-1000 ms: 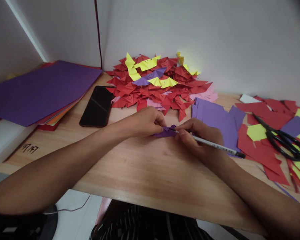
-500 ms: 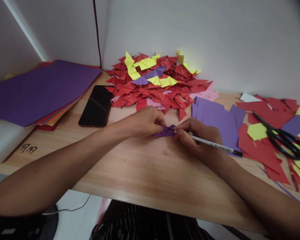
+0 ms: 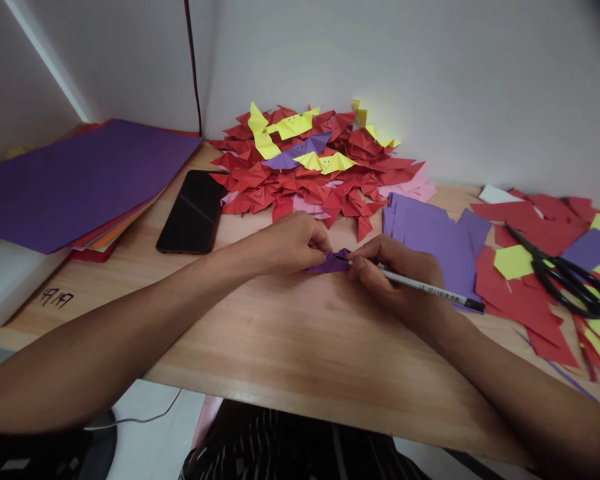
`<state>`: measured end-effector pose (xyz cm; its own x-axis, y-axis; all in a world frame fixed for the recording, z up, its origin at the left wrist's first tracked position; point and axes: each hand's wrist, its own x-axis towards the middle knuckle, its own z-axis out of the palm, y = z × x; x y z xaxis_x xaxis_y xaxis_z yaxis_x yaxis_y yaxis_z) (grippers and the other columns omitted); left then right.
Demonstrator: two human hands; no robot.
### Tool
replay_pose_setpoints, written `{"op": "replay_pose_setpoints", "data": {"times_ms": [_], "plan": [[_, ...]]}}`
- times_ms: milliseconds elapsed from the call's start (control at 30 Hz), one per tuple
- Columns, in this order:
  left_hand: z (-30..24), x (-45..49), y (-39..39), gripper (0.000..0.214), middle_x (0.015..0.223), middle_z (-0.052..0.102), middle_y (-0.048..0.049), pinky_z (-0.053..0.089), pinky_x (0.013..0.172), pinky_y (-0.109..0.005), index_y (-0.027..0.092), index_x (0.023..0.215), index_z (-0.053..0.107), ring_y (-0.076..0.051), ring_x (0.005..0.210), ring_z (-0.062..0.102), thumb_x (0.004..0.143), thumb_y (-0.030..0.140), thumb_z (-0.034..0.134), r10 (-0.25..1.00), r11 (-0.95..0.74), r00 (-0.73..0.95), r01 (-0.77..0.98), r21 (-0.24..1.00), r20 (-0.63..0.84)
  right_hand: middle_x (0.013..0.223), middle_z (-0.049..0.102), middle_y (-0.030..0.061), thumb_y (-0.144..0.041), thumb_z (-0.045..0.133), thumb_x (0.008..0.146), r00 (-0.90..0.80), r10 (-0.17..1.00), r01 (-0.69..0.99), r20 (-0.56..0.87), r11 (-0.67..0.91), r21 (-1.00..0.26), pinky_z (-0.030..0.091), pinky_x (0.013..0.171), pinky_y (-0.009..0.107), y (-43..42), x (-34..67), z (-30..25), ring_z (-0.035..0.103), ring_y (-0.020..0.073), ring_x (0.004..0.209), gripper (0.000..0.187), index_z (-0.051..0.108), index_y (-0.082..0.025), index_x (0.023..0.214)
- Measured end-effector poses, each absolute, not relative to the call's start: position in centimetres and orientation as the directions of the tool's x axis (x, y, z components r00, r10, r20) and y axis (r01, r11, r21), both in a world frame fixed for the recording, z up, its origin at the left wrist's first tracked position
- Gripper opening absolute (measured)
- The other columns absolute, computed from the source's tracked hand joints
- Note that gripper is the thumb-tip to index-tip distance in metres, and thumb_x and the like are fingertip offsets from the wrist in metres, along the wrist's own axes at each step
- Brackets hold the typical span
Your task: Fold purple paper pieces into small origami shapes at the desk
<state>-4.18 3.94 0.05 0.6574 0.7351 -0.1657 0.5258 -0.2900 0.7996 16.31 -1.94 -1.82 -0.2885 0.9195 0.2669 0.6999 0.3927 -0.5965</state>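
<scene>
A small folded purple paper figure lies on the wooden table, partly covered by fingers. My left hand is closed on its left end, pressing it against the tabletop. In my right hand is a slim pen with a pale barrel and a dark end cap, its tip on the purple paper. Behind both hands rises a heap of folded paper figures, mostly red, with yellow, pink and purple ones on it. Several of them carry tiny drawn faces.
A stack of purple paper pieces lies beside my right hand. Black-handled scissors rest on red and yellow scraps at the right. A black phone and large coloured sheets occupy the left.
The pen tip stays at the purple figure, and both hands hold nearly the same position. The whole view has shifted very slightly.
</scene>
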Motion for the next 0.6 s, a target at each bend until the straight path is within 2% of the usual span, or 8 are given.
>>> {"op": "replay_pose_setpoints", "data": {"times_ms": [600], "plan": [[0.18, -4.11, 3.88, 0.021, 0.059, 0.059, 0.0010, 0.029, 0.051, -0.023, 0.013, 0.072, 0.073, -0.007, 0.052, 0.045, 0.072, 0.033, 0.067, 0.735, -0.274, 0.656, 0.523, 0.807, -0.175, 0.067, 0.067, -0.0020, -0.022, 0.057, 0.085, -0.282, 0.922, 0.689, 0.265, 0.387, -0.613, 0.038, 0.046, 0.022, -2.00, 16.37, -2.02, 0.051, 0.0091, 0.048, 0.008, 0.061, -0.023, 0.078]]}}
